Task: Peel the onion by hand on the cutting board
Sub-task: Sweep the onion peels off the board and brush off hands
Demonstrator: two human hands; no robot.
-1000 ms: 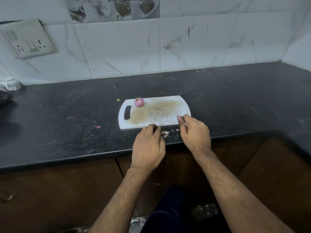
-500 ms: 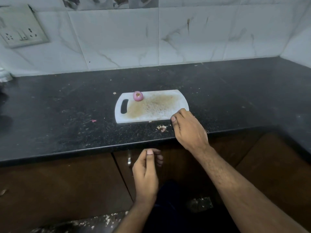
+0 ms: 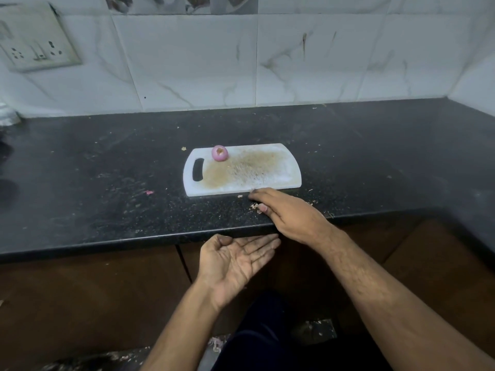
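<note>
**Counter mostly open, only the board area is occupied**

Black counter [image 3: 107, 183] is wide open left and right of the white cutting board [image 3: 278, 170]; only tiny scraps there, nothing tall. Onion [image 3: 219, 153] sits at the board's far edge near the handle slot, so most of the board top is free to reach. Right hand [image 3: 289, 212] lies flat on the counter just beside the board's near edge, blocking the front approach on that side. Left hand [image 3: 235, 259] is cupped palm-up below the counter lip, off the surface. Tiled wall [image 3: 187, 62] closes the back; side wall closes the far right corner. Socket plate [image 3: 34, 41] is mounted high on the left.
</note>
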